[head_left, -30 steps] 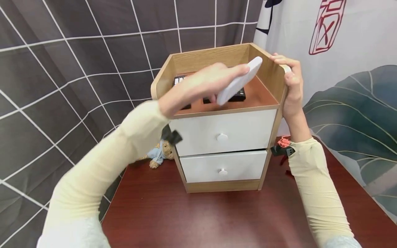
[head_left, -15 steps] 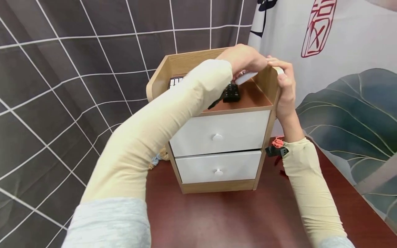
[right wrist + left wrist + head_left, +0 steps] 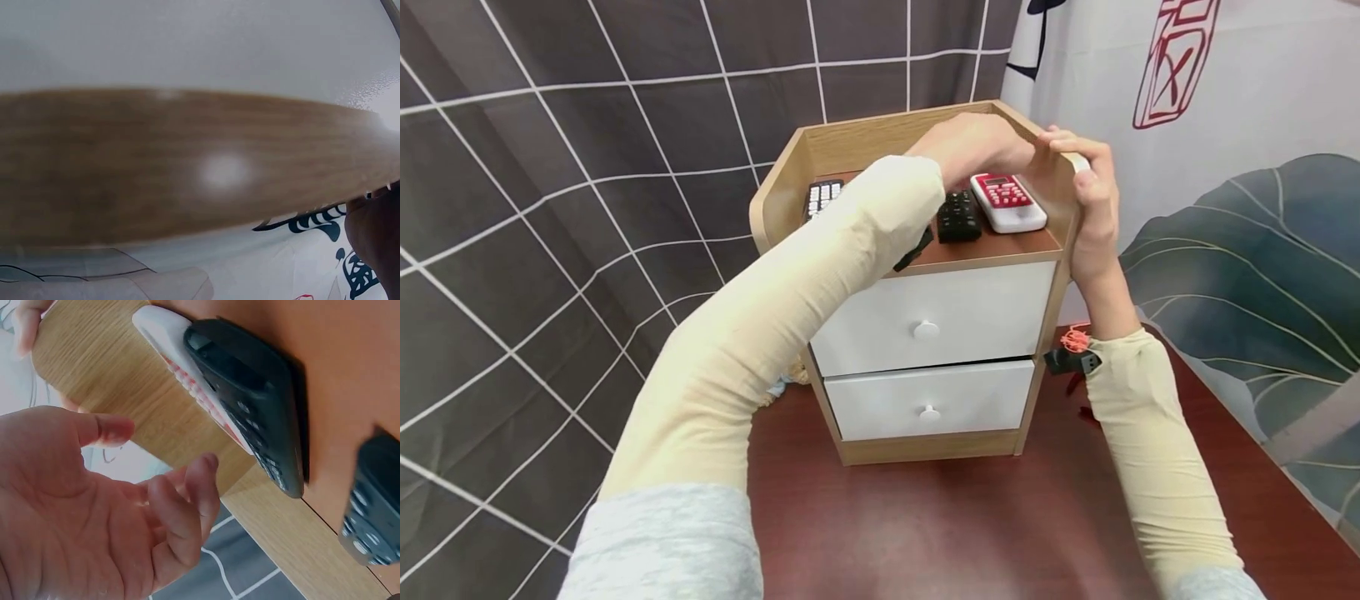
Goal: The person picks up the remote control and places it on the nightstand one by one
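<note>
A red-and-white calculator (image 3: 1007, 202) lies face up on the brown top of a small two-drawer cabinet (image 3: 880, 329), beside its right side panel. My left hand (image 3: 981, 148) hovers over that top, its fingers loosely curled with nothing in them; the left wrist view shows the bare palm (image 3: 75, 506). Left of the red-and-white calculator is a black device with buttons (image 3: 958, 218). My right hand (image 3: 1096, 212) grips the upper edge of the cabinet's right panel, fingers over the rim and thumb at the front; the right wrist view shows mostly the panel's blurred wooden side (image 3: 187, 169).
A black device with white keys (image 3: 822, 197) lies at the cabinet top's left, partly behind my left sleeve. Raised wooden walls edge the top. Both white drawers look pushed in. Behind the sleeve, a plush toy (image 3: 782, 385) shows slightly on the dark red table (image 3: 925, 525).
My left hand has carried the red-and-white calculator over to the cabinet top's right side, set it down and let go. The right hand has kept its grip on the panel.
</note>
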### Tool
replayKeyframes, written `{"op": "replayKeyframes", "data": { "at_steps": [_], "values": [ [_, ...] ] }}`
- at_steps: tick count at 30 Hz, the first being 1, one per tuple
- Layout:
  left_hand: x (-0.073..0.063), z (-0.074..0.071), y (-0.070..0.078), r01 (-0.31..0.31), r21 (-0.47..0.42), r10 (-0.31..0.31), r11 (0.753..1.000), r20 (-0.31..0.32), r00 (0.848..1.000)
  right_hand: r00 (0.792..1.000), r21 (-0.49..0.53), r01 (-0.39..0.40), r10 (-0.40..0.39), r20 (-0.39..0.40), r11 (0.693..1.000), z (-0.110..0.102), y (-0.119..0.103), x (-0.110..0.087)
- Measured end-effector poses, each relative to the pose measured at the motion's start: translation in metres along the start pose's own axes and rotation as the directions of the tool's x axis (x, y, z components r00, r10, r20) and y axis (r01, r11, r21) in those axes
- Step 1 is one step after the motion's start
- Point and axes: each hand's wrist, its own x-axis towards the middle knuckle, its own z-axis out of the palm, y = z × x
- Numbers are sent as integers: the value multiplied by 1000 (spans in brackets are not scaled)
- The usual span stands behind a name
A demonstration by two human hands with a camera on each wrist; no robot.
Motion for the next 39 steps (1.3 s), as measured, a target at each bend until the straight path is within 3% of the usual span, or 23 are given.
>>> {"op": "replayKeyframes", "data": {
  "at_steps": [1,2,4,7,10,12,16,21,25,27,29,30,34,37,39],
  "values": [
    [-10,-5,5,66,91,-68,994,19,998,1000,0,-2,2,2,1000,1,0,0],
    [-18,-8,4,77,117,-79,990,15,997,1000,-5,-4,4,4,1000,1,0,-1],
    [-28,-10,-6,34,126,-30,991,-32,999,1000,-1,-9,9,6,1000,2,0,-1],
    [-31,-15,-29,-28,120,43,992,-122,992,1000,8,-19,19,4,1000,2,2,-1],
    [-32,-22,-54,-31,133,61,991,-227,972,1000,2,-23,23,4,1000,2,4,0],
    [-35,-28,-71,-21,134,62,991,-312,948,1000,7,-26,26,7,1000,1,5,0],
    [-50,-34,-107,-24,105,70,994,-467,881,999,31,-33,32,22,999,-1,9,3],
    [-65,-22,-144,-67,184,170,981,-627,760,998,8,-41,41,52,999,-17,5,7],
    [-69,-9,-173,-100,207,220,973,-715,664,996,-98,-29,37,87,995,-36,-4,6],
    [-72,-4,-188,-114,198,225,974,-749,623,991,-186,-19,43,127,982,-47,-9,6],
    [-76,2,-205,-125,193,229,973,-771,594,982,-279,-10,62,177,960,-56,-15,6],
    [-79,6,-213,-131,188,229,973,-777,586,977,-302,-7,71,201,953,-61,-17,6],
    [-87,27,-249,-129,159,205,979,-769,605,959,-297,-48,127,255,954,-78,-21,0],
    [-86,51,-273,-102,150,180,983,-732,657,952,-312,-99,181,247,945,-95,-19,-10],
    [-82,71,-287,-88,154,172,984,-707,686,941,-377,-138,240,240,916,-109,-18,-15]
  ]
}}
